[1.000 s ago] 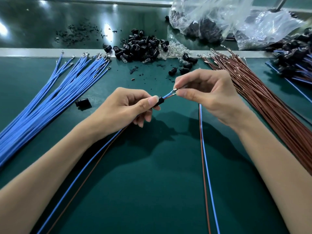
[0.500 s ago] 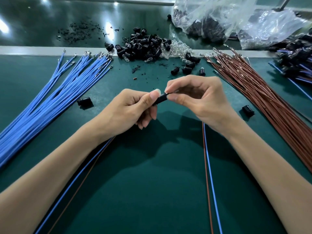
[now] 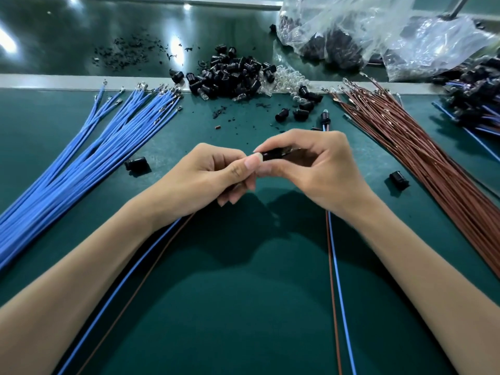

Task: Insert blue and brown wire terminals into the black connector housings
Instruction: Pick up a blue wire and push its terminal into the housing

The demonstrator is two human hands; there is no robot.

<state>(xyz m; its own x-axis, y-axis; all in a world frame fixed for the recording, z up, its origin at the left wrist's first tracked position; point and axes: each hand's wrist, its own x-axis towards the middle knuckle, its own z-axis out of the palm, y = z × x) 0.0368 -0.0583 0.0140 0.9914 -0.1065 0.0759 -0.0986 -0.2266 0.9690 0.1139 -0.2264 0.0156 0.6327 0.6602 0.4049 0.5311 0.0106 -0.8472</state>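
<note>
The left hand [image 3: 216, 174] and right hand [image 3: 316, 169] pinched a small black plastic connector housing [image 3: 273, 155] between them above the green surface [image 3: 243, 320]. A thin blue-and-brown wire pair [image 3: 336, 266] trailed below. Terminal seating seemed underway, and it probably needed a firm, straight push.

1. Bright, even light comes from overhead; white glare spots sit on the glossy dark surface [image 3: 81, 36] at the back.
2. The left hand [image 3: 216, 174] and right hand [image 3: 319, 169] cast soft, dark shadows on the green counter [image 3: 243, 320] beneath them.
3. The clear plastic bags [image 3: 378, 36] glint with highlights.
4. Wide-angle stretch swells the lower corners; far edges look slightly soft.
</note>
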